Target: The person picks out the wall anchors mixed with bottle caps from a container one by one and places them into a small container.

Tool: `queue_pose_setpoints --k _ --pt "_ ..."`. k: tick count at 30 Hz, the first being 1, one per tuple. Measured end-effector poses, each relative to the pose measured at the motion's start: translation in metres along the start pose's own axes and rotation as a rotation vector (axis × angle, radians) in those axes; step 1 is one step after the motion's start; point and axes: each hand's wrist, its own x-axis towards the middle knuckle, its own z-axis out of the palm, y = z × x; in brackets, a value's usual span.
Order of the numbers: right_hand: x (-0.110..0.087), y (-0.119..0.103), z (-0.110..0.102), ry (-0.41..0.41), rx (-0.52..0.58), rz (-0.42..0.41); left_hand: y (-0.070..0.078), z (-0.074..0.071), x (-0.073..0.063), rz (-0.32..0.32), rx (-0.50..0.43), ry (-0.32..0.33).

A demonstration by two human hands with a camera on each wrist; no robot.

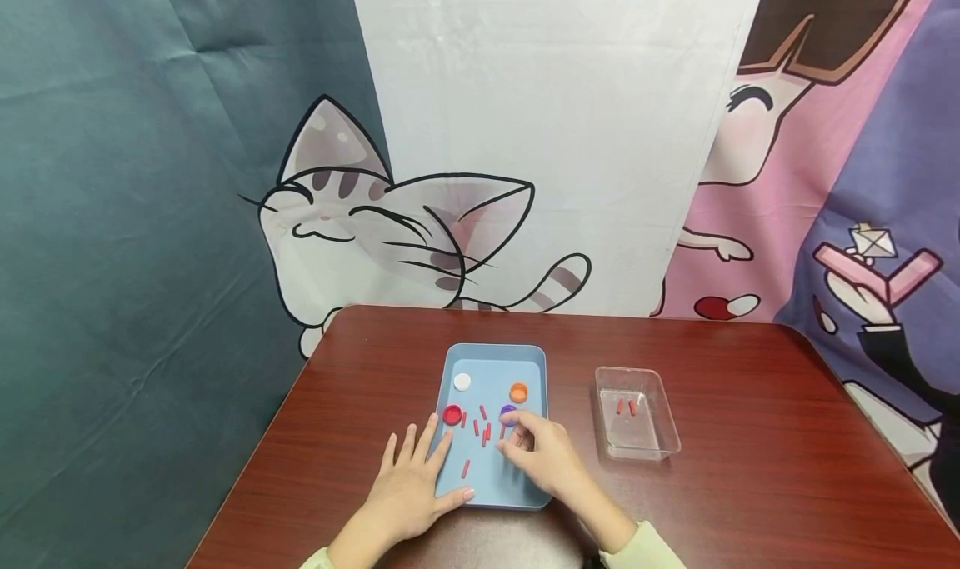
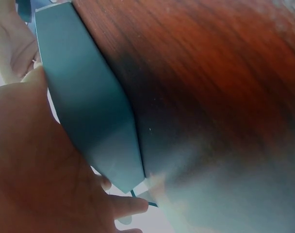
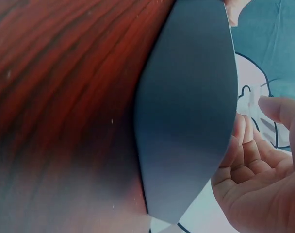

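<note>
A light blue tray holds several short red sticks. Round caps lie in it too: a white cap, an orange cap, a red cap and a purple cap. At the tray's left side my left hand rests with fingers spread, its thumb over the near rim. My right hand hovers over the tray's right side, thumb and index finger apart around one red stick, near the purple cap. In the right wrist view, the tray's outer wall hides part of the fingers.
To the right of the tray stands a clear plastic box with two red sticks inside. Both containers are on a dark red wooden table. Behind it hangs a printed cloth with a cartoon cat.
</note>
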Motion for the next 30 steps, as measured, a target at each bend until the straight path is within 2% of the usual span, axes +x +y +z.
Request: queue_pose_setpoints --k 12,30 --pt "-0.002 -0.004 0.013 -0.029 -0.011 -0.048 -0.001 -0.001 -0.001 0.001 -0.017 -0.018" --pt "0.001 -0.004 0.028 -0.129 -0.045 0.011 -0.001 -0.003 0.000 0.012 -0.030 -0.017"
